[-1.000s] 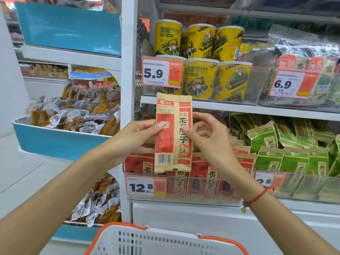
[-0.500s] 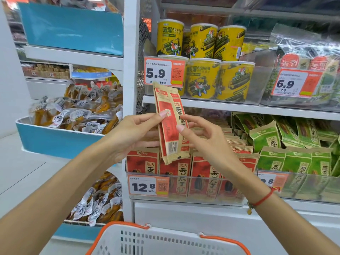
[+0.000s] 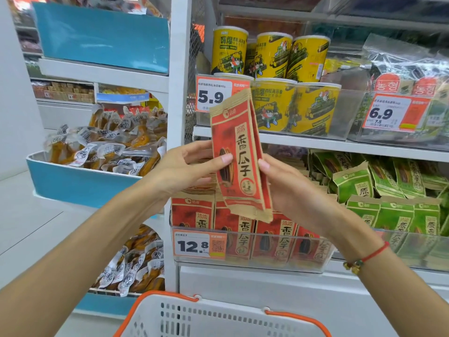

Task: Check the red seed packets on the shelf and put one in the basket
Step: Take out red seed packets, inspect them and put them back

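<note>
Left hand [image 3: 184,171] and right hand [image 3: 289,188] pinch red sunflower seed packet [image 3: 240,154], front showing, tilted, above white basket [image 3: 218,319].

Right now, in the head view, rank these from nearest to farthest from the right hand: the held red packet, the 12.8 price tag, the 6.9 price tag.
From the right hand:
1. Held red packet: pinched at its right edge, touching.
2. 12.8 price tag: lower left, on the bin front.
3. 6.9 price tag: upper right, one shelf higher.

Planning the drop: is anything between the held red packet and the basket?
Nothing visible. The packet, held between left hand and right hand, hangs above the basket, only air below it.
</note>
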### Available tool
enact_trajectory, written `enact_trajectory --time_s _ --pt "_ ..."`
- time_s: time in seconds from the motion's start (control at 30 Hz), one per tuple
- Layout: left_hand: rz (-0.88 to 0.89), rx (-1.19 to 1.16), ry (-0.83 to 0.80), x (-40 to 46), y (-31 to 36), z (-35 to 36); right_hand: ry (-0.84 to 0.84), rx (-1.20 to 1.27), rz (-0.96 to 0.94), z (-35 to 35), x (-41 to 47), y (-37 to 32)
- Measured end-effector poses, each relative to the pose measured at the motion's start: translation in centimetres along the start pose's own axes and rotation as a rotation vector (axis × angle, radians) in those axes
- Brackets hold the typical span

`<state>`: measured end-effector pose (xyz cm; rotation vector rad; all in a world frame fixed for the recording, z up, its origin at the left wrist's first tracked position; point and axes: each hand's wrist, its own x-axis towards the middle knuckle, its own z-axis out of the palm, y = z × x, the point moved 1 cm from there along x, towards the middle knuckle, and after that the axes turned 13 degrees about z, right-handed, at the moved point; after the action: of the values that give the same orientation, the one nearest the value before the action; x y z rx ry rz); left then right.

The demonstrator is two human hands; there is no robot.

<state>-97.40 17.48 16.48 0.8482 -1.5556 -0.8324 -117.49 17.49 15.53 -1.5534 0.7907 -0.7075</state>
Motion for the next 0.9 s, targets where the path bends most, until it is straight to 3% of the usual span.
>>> enact_trajectory --time_s 0.1,0.27,0.47,0.57,0.73,0.9 --pt "0.049 0.042 0.017 -0.1 0.3 0.0 -0.054 -0.146 0.031 -0.6 -0.6 -0.4" --pt "0.199 0.111 0.138 0.1 0.7 0.3 0.340 -0.439 -0.129 -1.6 -0.5 -1.7" --pt "0.385 0.243 0.233 2.2 1.2 1.1 0.464 -0.507 -0.284 -3.1 0.4 -3.4" --pt "0.399 0.338 0.213 3.5 -0.3 1.2 0.579 -0.625 -0.258 -4.3 1.8 -2.7" --pt "0.347 0.442 0.168 6.0 -4.4 1.2 0.481 -0.682 -0.180 -5.1 4.5 -0.3" --pt "0.320 0.502 0.126 7.4 -6.7 1.4 0.600 -0.804 -0.273 -6.9 7.8 1.9"
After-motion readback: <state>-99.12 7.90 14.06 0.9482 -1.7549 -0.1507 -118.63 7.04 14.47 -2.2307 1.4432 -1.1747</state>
